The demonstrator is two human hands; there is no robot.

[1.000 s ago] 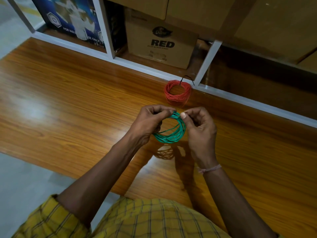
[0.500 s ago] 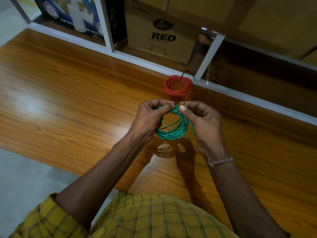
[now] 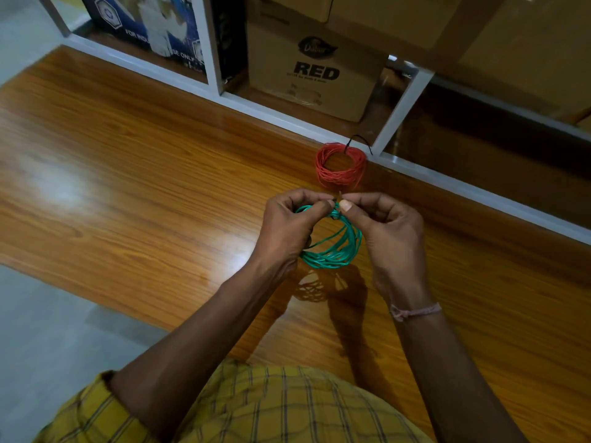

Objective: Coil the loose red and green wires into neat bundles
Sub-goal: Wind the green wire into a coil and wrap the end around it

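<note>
Both hands are hovering above the desk [image 3: 128, 187], the left hand [image 3: 289, 225] and right hand [image 3: 388, 228] pinching the top of the green wire coil [image 3: 335, 254], just in front of the red wire coil [image 3: 340, 166].

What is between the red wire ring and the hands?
Only bare wooden table, as the head view shows. The red coil lies just beyond the hands, left and right.
</note>
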